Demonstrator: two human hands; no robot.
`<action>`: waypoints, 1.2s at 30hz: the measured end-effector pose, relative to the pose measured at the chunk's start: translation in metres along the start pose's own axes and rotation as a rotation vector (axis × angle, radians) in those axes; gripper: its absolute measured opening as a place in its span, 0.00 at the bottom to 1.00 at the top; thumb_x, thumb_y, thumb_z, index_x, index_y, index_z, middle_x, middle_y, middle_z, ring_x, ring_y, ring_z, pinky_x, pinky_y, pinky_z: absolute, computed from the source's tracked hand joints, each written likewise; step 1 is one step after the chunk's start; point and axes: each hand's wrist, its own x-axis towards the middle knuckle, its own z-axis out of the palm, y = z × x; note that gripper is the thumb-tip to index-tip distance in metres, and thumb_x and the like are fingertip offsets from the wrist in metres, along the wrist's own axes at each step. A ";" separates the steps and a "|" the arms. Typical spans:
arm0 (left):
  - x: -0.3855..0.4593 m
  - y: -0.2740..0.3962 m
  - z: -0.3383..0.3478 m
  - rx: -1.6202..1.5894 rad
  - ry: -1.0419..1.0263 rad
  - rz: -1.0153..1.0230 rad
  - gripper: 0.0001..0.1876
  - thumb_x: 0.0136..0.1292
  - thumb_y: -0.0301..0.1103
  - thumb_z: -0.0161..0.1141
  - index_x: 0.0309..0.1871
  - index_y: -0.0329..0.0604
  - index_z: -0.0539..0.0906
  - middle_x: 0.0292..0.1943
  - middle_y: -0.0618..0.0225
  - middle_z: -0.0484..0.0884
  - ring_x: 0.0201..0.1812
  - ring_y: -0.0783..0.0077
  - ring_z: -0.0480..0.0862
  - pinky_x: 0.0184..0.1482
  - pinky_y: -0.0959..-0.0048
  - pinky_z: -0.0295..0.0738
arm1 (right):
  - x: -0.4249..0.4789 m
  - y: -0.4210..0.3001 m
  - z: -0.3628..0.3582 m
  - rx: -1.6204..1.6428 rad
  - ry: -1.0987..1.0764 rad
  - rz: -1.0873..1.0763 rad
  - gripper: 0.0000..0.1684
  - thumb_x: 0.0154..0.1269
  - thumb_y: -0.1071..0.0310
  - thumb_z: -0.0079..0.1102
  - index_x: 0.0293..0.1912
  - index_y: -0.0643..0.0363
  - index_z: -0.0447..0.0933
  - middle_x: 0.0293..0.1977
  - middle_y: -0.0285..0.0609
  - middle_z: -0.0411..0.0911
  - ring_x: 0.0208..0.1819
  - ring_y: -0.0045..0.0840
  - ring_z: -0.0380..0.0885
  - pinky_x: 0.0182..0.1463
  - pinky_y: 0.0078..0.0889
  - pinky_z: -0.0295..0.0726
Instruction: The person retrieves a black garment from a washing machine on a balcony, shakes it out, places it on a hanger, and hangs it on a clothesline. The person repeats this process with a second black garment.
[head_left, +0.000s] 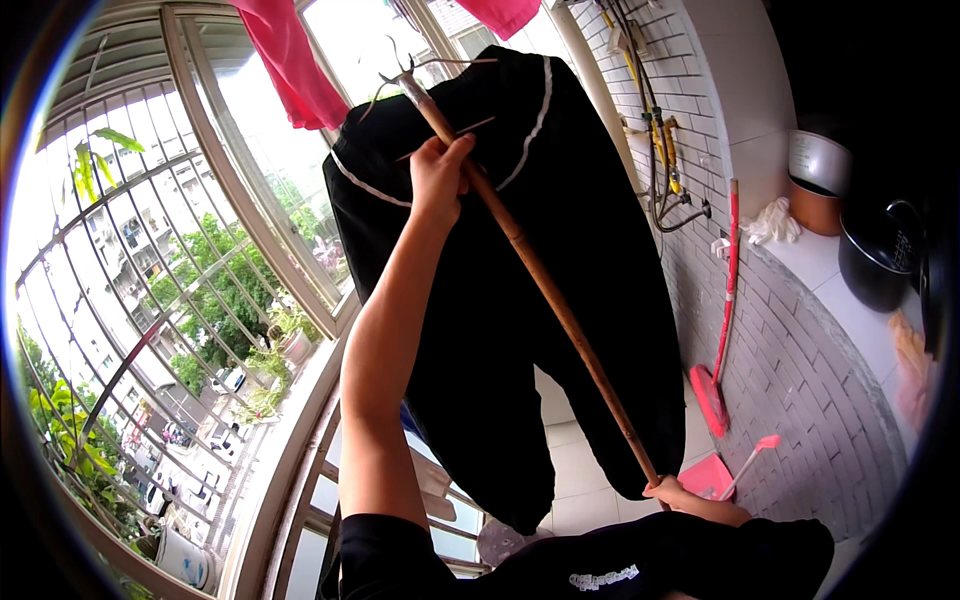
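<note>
My left hand (439, 176) is wrapped around the upper part of a bamboo pole (551, 289) with a metal forked tip (409, 75). Thin hanger wire (457, 60) shows at the fork, and another thin piece crosses close to my fingers; how they connect is unclear. Lower down, my right hand (667, 493) grips the pole near its bottom end. Black trousers (480, 292) with curved white piping hang spread out behind the pole, waistband up and legs down. Whether my left hand also pinches the fabric cannot be told.
Pink garments (304, 67) hang above by the barred window (165, 210). Hoses and pipes (660, 150) run down the right brick wall. A red broom (720, 360) and pink dustpan (705, 476) stand below. Pots (874, 262) sit on a tiled ledge (806, 262).
</note>
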 end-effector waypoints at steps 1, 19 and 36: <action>0.006 -0.002 0.002 -0.018 -0.010 0.010 0.08 0.57 0.31 0.60 0.27 0.38 0.73 0.15 0.71 0.71 0.10 0.82 0.65 0.11 0.83 0.56 | 0.014 0.030 0.001 -0.007 -0.014 -0.001 0.09 0.46 0.67 0.69 0.23 0.56 0.76 0.19 0.32 0.74 0.24 0.18 0.73 0.29 0.24 0.70; 0.013 0.143 0.013 0.184 0.161 0.264 0.10 0.58 0.32 0.59 0.25 0.35 0.75 0.15 0.67 0.74 0.14 0.76 0.75 0.16 0.80 0.68 | 0.019 -0.046 -0.030 -0.192 -0.292 -0.255 0.21 0.51 0.50 0.65 0.30 0.59 0.77 0.20 0.36 0.75 0.24 0.21 0.75 0.32 0.24 0.73; -0.106 0.165 -0.074 1.353 0.164 0.704 0.38 0.58 0.46 0.58 0.68 0.48 0.53 0.64 0.47 0.58 0.61 0.49 0.64 0.58 0.53 0.59 | -0.128 -0.367 -0.001 0.304 -0.177 -1.009 0.18 0.59 0.55 0.60 0.26 0.55 0.65 0.10 0.28 0.61 0.08 0.10 0.59 0.10 0.16 0.58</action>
